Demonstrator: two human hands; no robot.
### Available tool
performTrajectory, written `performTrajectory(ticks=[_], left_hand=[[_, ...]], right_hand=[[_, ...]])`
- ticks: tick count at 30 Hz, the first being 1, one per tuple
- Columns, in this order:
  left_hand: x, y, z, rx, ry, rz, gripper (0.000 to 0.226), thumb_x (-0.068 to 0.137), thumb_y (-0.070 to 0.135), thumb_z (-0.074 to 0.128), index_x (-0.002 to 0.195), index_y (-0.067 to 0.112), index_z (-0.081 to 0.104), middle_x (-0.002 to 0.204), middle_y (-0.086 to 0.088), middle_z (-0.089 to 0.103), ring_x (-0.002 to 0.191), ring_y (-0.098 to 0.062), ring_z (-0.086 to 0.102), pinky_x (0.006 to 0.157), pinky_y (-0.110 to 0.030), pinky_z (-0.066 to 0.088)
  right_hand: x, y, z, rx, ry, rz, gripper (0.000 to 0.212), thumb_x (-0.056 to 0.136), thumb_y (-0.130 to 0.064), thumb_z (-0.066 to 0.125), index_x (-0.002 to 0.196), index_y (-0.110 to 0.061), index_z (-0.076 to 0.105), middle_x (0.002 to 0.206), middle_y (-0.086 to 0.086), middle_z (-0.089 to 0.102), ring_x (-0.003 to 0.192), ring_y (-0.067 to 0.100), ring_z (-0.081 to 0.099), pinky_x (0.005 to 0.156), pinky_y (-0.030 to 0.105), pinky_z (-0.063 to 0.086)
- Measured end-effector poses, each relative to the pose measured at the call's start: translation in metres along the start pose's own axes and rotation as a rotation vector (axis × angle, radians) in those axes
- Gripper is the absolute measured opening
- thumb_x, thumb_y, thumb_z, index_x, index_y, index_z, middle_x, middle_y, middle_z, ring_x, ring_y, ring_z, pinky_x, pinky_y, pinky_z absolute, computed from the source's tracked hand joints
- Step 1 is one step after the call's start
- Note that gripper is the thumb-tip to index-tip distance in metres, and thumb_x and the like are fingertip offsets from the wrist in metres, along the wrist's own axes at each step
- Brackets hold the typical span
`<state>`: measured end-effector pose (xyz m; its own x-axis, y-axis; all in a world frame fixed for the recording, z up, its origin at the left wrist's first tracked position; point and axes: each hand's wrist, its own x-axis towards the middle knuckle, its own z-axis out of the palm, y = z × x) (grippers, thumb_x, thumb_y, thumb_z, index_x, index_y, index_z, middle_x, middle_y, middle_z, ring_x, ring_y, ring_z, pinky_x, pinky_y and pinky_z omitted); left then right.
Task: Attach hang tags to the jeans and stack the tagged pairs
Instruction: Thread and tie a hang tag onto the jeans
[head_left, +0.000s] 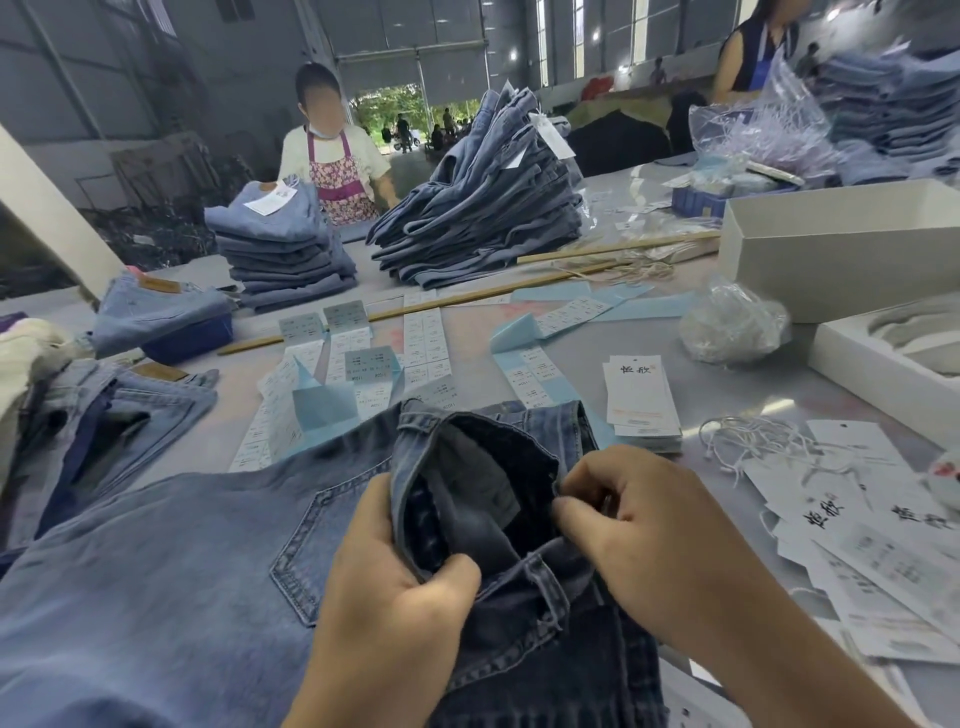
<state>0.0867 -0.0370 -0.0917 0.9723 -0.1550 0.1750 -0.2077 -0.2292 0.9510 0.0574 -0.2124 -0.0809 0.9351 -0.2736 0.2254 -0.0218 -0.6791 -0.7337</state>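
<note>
A pair of blue jeans (171, 561) lies across the near table with its waistband pulled open toward me. My left hand (395, 587) grips the left side of the waistband, thumb curled over the edge. My right hand (639, 525) pinches the right side of the waistband with curled fingers; whether it also holds a string is hidden. White hang tags (641, 400) sit in a small pile just beyond the jeans. More tags (872, 525) and white strings (748, 441) lie fanned out to the right.
Sticker strips on blue backing (415, 348) cover the table's middle. Two stacks of folded jeans (285, 249) (483, 208) stand at the far side, where a person in an apron stands. White boxes (831, 244) and a crumpled plastic bag (732, 322) sit right. Loose jeans (124, 410) lie left.
</note>
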Motion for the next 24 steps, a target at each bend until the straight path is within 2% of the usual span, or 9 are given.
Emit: performTrajectory(ticks=[2,5,7,9,11,15,19,22,24], left_hand=[[0.001,-0.004,-0.002,-0.125,0.059,-0.034,0.045,0.060,0.009,0.061,0.095,0.036,0.070,0.081,-0.006,0.075,0.073,-0.026,0.073,0.054,-0.035,0.058],[0.002,-0.008,-0.004,-0.291,0.062,-0.051,0.049,0.063,0.000,0.058,0.104,0.023,0.072,0.092,-0.019,0.074,0.083,-0.041,0.072,0.068,-0.049,0.059],[0.000,-0.009,-0.005,-0.329,0.084,-0.061,0.052,0.062,-0.002,0.056,0.105,0.022,0.072,0.091,-0.019,0.074,0.080,-0.040,0.072,0.064,-0.045,0.057],[-0.003,-0.009,-0.005,-0.280,0.092,-0.056,0.051,0.061,0.000,0.057,0.102,0.027,0.071,0.087,-0.014,0.075,0.074,-0.032,0.073,0.057,-0.035,0.057],[-0.005,-0.009,-0.006,-0.113,0.072,-0.022,0.047,0.060,0.010,0.061,0.097,0.038,0.066,0.082,-0.002,0.075,0.073,-0.023,0.072,0.056,-0.029,0.057],[-0.009,-0.004,-0.005,0.036,0.028,0.000,0.045,0.061,0.019,0.067,0.097,0.044,0.057,0.085,0.009,0.074,0.077,-0.012,0.071,0.071,-0.041,0.059],[-0.010,-0.002,-0.008,0.044,-0.030,-0.004,0.048,0.066,0.020,0.074,0.101,0.047,0.056,0.095,0.011,0.075,0.089,-0.012,0.072,0.084,-0.050,0.057],[-0.011,0.003,-0.013,0.039,-0.052,-0.004,0.057,0.061,0.033,0.081,0.107,0.051,0.054,0.103,0.014,0.073,0.097,-0.009,0.071,0.086,-0.044,0.056],[-0.007,0.010,-0.019,0.016,-0.039,-0.011,0.062,0.054,0.051,0.083,0.109,0.052,0.055,0.105,0.017,0.073,0.097,-0.004,0.070,0.086,-0.037,0.055]], right_hand=[[-0.002,0.000,0.008,0.081,0.123,-0.049,0.022,0.087,-0.025,0.066,0.067,-0.025,0.060,0.064,-0.011,0.056,0.060,0.006,0.051,0.059,0.022,0.032],[-0.009,0.000,0.022,0.223,0.269,-0.085,0.024,0.088,-0.015,0.064,0.067,-0.023,0.058,0.068,-0.012,0.056,0.063,0.008,0.052,0.056,0.017,0.033],[-0.012,0.000,0.030,0.294,0.330,-0.104,0.023,0.091,-0.014,0.061,0.070,-0.023,0.058,0.072,-0.012,0.057,0.068,0.009,0.054,0.058,0.014,0.037],[-0.012,-0.001,0.034,0.354,0.331,-0.103,0.023,0.095,-0.017,0.056,0.073,-0.023,0.058,0.067,-0.012,0.057,0.063,0.009,0.053,0.055,0.013,0.036],[-0.011,0.000,0.034,0.407,0.289,-0.092,0.024,0.096,-0.014,0.057,0.073,-0.021,0.058,0.059,-0.008,0.054,0.056,0.010,0.050,0.050,0.014,0.034],[-0.007,0.000,0.028,0.529,0.245,-0.098,0.023,0.096,-0.016,0.059,0.074,-0.019,0.059,0.059,0.007,0.054,0.051,0.016,0.047,0.049,0.023,0.036],[-0.008,-0.006,0.028,0.597,0.235,-0.119,0.010,0.085,-0.032,0.053,0.079,-0.027,0.061,0.061,0.002,0.058,0.054,0.015,0.050,0.051,0.024,0.040],[-0.009,-0.010,0.028,0.588,0.232,-0.177,0.009,0.085,-0.030,0.053,0.080,-0.029,0.061,0.065,-0.001,0.061,0.057,0.014,0.054,0.053,0.023,0.042],[-0.008,-0.014,0.026,0.560,0.216,-0.248,0.008,0.086,-0.027,0.055,0.081,-0.028,0.061,0.066,-0.002,0.061,0.060,0.013,0.055,0.054,0.022,0.043]])
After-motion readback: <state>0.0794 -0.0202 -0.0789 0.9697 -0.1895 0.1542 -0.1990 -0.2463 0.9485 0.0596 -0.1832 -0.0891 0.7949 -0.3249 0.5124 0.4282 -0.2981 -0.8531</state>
